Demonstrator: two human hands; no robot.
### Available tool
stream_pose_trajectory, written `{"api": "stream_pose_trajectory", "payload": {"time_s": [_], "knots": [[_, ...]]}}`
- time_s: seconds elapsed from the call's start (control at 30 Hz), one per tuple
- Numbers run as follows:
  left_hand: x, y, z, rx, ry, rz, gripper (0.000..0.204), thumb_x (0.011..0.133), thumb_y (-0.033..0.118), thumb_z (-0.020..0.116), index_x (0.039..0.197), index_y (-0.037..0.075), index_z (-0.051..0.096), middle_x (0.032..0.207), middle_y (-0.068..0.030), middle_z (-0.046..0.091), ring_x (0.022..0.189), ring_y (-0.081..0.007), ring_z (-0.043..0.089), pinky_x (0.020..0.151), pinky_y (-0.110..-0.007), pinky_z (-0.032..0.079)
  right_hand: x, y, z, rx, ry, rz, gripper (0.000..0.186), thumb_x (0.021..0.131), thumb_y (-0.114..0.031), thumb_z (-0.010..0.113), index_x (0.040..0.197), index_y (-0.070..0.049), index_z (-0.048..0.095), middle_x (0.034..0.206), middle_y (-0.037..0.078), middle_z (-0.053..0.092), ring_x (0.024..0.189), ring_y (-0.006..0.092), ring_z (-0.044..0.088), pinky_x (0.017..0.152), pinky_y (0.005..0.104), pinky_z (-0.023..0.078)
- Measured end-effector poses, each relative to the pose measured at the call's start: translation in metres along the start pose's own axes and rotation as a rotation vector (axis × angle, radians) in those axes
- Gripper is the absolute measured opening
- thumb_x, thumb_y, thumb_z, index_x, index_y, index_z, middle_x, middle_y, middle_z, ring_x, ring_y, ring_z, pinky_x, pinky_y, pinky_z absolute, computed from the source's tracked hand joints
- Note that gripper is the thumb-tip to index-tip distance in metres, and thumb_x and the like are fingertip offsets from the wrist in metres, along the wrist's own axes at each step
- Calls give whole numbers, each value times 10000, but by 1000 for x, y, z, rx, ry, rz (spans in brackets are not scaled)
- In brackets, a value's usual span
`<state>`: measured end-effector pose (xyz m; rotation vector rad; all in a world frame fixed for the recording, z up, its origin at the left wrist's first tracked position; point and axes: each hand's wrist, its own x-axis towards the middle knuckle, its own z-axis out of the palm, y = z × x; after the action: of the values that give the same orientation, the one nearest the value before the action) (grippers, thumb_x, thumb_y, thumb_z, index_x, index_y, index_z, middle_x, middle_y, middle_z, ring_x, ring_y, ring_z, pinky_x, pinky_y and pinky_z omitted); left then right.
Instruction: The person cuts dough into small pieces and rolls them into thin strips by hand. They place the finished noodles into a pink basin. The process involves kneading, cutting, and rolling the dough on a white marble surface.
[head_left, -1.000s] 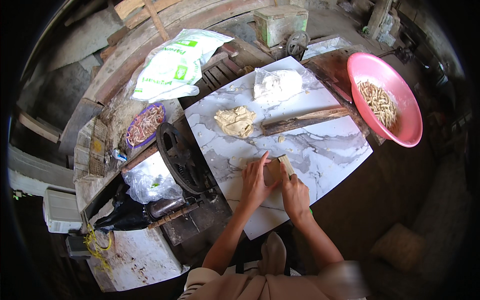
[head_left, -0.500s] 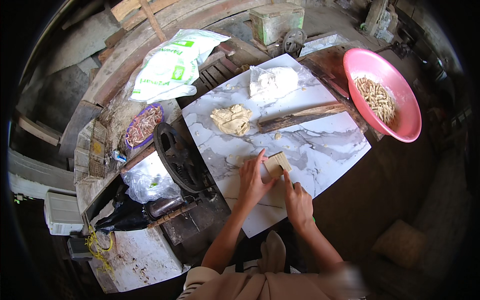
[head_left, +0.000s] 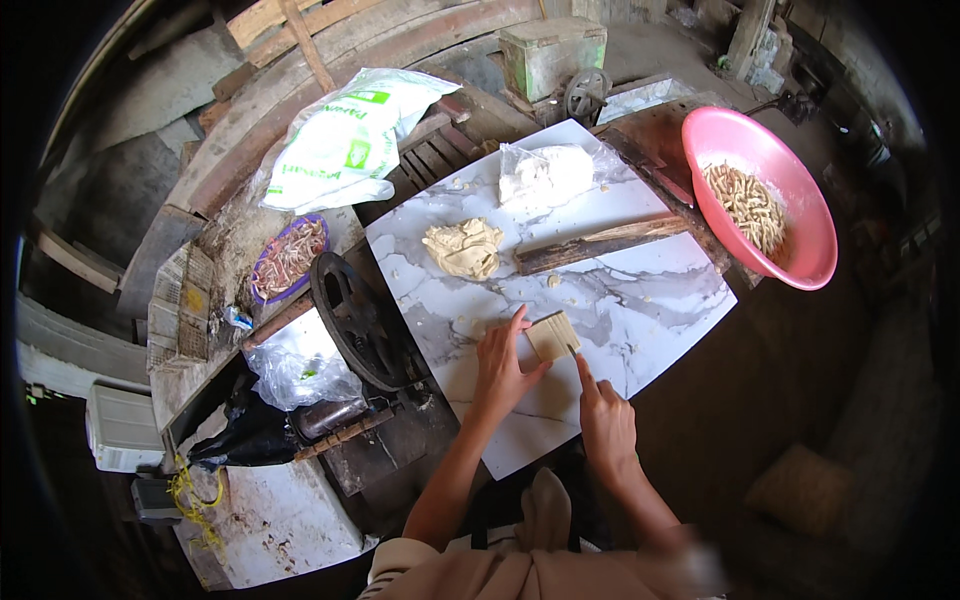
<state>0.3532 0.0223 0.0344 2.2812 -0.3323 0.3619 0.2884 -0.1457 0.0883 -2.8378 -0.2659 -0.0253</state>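
A small flat square of pale dough [head_left: 551, 337] lies on the marble-patterned board, with parallel cut lines across it. My left hand [head_left: 500, 362] grips it along the left side, index finger at the far corner and thumb at the near one. On its right side, my right hand [head_left: 606, 420] is closed round a knife, index finger stretched forward. Only the dark tip of the knife [head_left: 573, 350] shows, at the dough's right edge; the palm hides the handle. Farther off on the board sits a larger lump of dough [head_left: 464, 248].
On the board [head_left: 660, 320] rest a wooden stick [head_left: 600, 240] and a clear bag of white powder [head_left: 545, 175]. A pink basin [head_left: 810, 235] of small dough strips stands at right. Leftward are a black wheel [head_left: 350, 320], a purple-rimmed basket [head_left: 322, 262] and a white sack [head_left: 335, 140].
My right hand has shifted slightly right and nearer to me, taking the knife from over the dough to its right edge. My left hand stays at the dough.
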Motion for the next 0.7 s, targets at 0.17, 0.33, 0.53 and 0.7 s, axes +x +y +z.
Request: {"api": "stream_pose_trajectory", "payload": {"time_s": [0.17,0.33,0.53,0.7], "knots": [[-1,1,-4,-60,-12,-13,901,669,162,789,1422,65,303,1146,-67,557,1061,-258,492,944,-427,338,34,-11,10,-2,15,-20,714,743,34,569,1411,-66,338,818,168,585,647,306,644,567,396,537],[-5,-2,-8,-74,-7,-12,911,663,132,791,1425,62,296,1146,-80,558,1059,-280,487,948,-426,339,46,-19,13,2,-26,-23,690,755,25,579,1401,-35,342,879,213,597,712,326,659,592,394,547],[-5,-1,-12,-85,7,5,916,644,97,797,1417,51,307,1141,-85,560,1039,-285,496,942,-420,359,48,-20,14,-31,-51,-20,672,762,30,580,1392,-16,350,886,220,599,737,338,660,603,391,551],[-5,-1,-11,-88,17,16,920,632,72,796,1414,51,312,1137,-83,561,1029,-282,501,934,-416,371,48,-19,21,-19,-24,-31,691,745,34,584,1392,-5,343,879,222,597,743,335,659,596,389,552]]}}
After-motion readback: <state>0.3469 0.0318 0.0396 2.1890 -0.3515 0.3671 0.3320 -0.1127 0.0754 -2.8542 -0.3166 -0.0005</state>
